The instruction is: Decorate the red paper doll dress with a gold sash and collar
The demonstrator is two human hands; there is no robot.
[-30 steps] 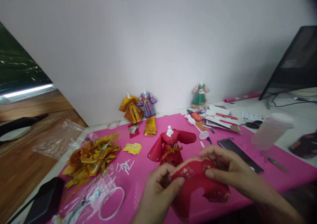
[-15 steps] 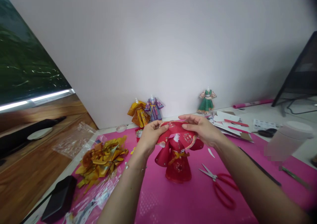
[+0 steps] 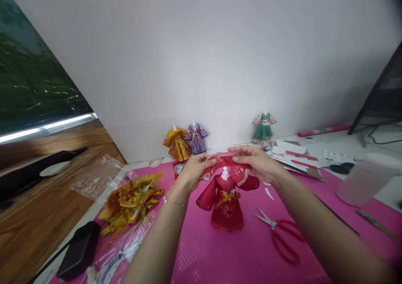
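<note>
A red doll dress with wide sleeves and a gold bow at the waist stands upright on the pink mat. Its white neck stub pokes up at the top. Around the back of its shoulders is a red cape with gold-trimmed edges and printed motifs. My left hand pinches the cape's left side between thumb and fingers. On the other side my right hand pinches it the same way. The cape curves between both hands, behind the neck stub.
Red-handled scissors lie open at right. Gold scraps and a black case are at left. Yellow, purple and green doll dresses stand by the wall. A pale cup and paper pieces lie right.
The cape has shifted back and its front edge lifted, so the white neck stub and the dress's upper front now show more. Both hands keep their pinch.
</note>
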